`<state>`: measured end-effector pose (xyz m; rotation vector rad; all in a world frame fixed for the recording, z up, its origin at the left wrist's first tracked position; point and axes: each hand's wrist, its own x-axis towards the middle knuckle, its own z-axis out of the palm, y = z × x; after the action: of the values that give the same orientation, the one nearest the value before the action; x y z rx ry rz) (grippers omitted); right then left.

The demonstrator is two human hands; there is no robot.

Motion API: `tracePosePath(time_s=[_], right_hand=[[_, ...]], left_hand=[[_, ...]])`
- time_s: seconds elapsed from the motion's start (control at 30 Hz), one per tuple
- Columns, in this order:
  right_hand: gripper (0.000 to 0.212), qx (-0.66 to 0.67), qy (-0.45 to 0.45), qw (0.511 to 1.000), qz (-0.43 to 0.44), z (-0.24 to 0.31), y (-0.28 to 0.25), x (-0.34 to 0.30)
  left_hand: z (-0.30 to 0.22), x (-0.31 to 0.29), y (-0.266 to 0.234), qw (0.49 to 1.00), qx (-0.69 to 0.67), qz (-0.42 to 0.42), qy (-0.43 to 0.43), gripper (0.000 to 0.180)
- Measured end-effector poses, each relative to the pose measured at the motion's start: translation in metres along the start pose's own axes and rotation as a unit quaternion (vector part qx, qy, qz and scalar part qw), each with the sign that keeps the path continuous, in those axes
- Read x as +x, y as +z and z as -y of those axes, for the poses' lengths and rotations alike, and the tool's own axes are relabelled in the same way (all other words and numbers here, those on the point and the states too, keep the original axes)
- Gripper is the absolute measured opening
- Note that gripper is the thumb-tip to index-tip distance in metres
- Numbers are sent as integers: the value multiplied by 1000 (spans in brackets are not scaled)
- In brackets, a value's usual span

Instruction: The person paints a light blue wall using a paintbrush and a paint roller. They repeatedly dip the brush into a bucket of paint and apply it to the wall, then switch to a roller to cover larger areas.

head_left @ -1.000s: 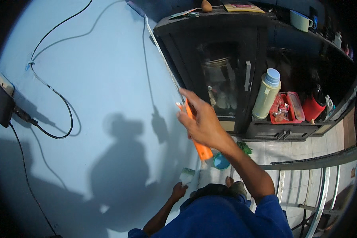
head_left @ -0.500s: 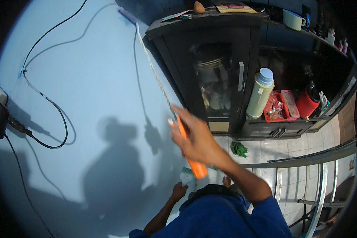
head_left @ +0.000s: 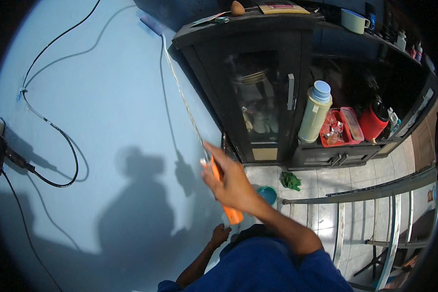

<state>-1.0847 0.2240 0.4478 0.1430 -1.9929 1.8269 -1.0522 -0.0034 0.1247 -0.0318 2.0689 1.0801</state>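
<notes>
the right hand, nearer, is gripping the orange handle, its rod slanting up-left along the blue wall to the roller head; whether the left hand is holding anything, i cannot tell.

orange handle partly hidden, black cable cut off

No lettering, label, brand, number or sign can be read on anything here.
</notes>
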Motion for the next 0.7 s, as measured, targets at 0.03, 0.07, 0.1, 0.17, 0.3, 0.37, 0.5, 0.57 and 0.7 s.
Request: tracePosePath(time_s=[0.03, 0.07, 0.1, 0.17, 0.3, 0.37, 0.5, 0.57, 0.7], right_hand=[[51, -3, 13, 1000, 5, -2, 4, -7], [51, -16, -24, 999, -19, -3, 5, -3], [51, -27, -58, 997, -45, -8, 6, 7], [51, -11, -47, 997, -58, -4, 0, 32], [51, -19, 18, 999, -28, 5, -4, 54], [50, -12, -26, 999, -42, -7, 8, 27], [49, -12, -36, 998, -50, -14, 22, 1], [49, -3, -3, 999, -46, -11, 14, 24], [49, 8, 45, 999, -12, 6, -4, 54]], left_hand=[[4, 4, -1, 1000, 22, -4, 2, 26], [8, 8, -1, 999, 50, -4, 5, 26], [9, 6, -3, 997, 80, -3, 7, 26], [-1, -1, -4, 999, 46, -9, 5, 26], [-6, -3, -4, 999, 46, -28, 2, 25], [2, -3, -3, 999, 33, -17, -2, 25], [14, -6, -8, 999, 47, -12, 7, 26], [3, -9, -9, 999, 42, -12, 3, 26], [-2, -6, -12, 1000, -3, -13, 6, 25]])
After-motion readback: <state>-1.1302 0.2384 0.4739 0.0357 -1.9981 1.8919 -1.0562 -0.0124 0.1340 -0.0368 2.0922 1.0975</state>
